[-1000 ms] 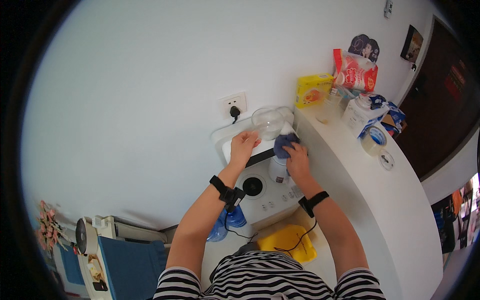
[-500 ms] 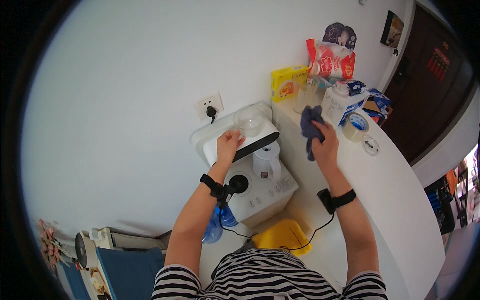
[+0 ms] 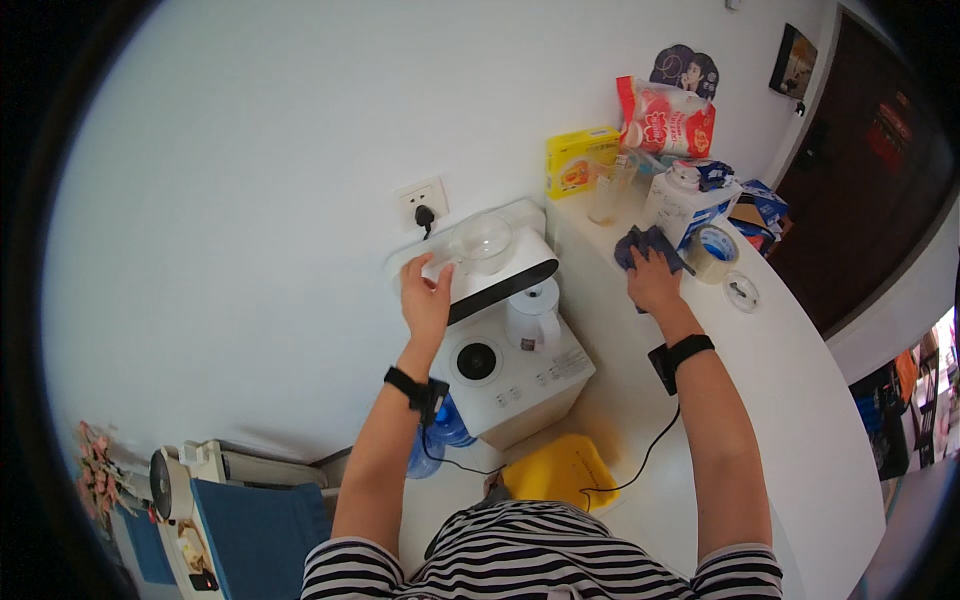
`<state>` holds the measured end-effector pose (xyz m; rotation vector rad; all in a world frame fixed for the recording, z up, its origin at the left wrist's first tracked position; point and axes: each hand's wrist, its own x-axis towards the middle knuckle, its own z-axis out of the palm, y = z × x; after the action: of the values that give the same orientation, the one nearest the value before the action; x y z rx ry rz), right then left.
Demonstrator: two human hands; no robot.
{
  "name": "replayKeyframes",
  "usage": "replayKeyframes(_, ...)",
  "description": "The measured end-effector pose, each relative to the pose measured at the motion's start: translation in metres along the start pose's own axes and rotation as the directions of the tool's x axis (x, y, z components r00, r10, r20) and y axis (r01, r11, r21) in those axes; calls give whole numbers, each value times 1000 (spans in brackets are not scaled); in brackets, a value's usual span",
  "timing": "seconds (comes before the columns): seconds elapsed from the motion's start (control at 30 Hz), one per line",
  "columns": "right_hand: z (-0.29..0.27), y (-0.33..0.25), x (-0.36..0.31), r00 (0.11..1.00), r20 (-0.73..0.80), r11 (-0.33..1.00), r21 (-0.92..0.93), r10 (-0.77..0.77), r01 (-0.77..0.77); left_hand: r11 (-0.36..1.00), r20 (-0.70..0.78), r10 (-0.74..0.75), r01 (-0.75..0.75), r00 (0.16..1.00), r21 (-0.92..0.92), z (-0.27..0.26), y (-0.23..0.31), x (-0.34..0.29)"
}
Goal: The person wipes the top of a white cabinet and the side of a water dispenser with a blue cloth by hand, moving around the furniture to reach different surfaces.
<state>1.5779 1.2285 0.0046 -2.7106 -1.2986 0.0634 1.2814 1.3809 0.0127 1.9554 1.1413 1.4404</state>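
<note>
Left hand [image 3: 426, 298]: fingers parted beside the bowl [image 3: 483, 243]; contact cannot be confirmed. The dispenser [image 3: 530, 252] top supports the bowl. Right hand [image 3: 655, 285]: covers the cloth [image 3: 650, 238], apparently bracing it against the counter [image 3: 770, 380]; finger closure cannot be determined.

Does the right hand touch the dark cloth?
Touching. The head view shows the right hand lying directly on the dark cloth, with no gap between them.

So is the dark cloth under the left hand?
No, the dark cloth is under the right hand, on the white counter.
</note>
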Motion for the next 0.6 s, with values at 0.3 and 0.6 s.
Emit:
replayKeyframes(0.3,-6,0,2,999,28,994,-95,-45,47,886,289,18,119,957,-448,154,75,-12)
replayKeyframes(0.6,-11,-5,-6,997,70,997,-63,-43,48,909,216,99,0,971,-416,255,99,42)
